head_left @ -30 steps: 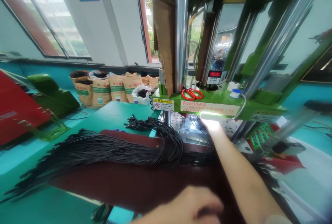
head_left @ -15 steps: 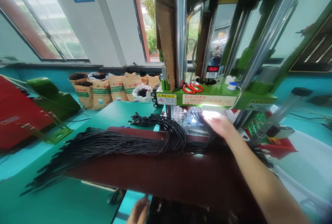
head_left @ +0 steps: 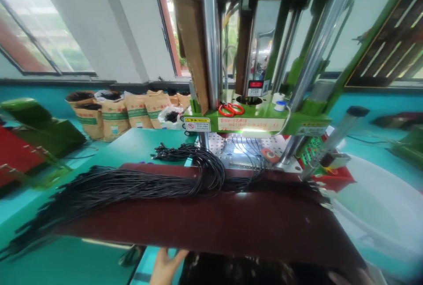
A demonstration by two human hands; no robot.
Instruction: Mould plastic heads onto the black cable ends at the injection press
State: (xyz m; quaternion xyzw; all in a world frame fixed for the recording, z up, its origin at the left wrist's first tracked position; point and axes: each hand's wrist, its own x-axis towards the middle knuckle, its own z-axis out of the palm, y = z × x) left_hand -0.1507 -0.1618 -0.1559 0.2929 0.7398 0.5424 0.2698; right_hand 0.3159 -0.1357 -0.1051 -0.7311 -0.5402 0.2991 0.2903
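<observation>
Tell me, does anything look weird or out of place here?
Maybe two things. Red-handled scissors lie on the green press, an odd spot for a loose tool. A brown cardboard strip stands tilted beside a shiny metal column, which looks makeshift on a machine.

Here's the left hand (head_left: 165, 269), low in the view and just left of centre, coming up from the bottom border, and it's spread: thumb (head_left: 181, 256) angled out to the right, fingers pointing up and away from the body, a clear wide notch between the two. The fingertips are hard to make out. Across to the right hand (head_left: 339, 279), well apart from its partner, down by the lower right, and it's only a blurred sliver along the border, low and flat-looking, too smeared to tell how its fingers are set.
</observation>
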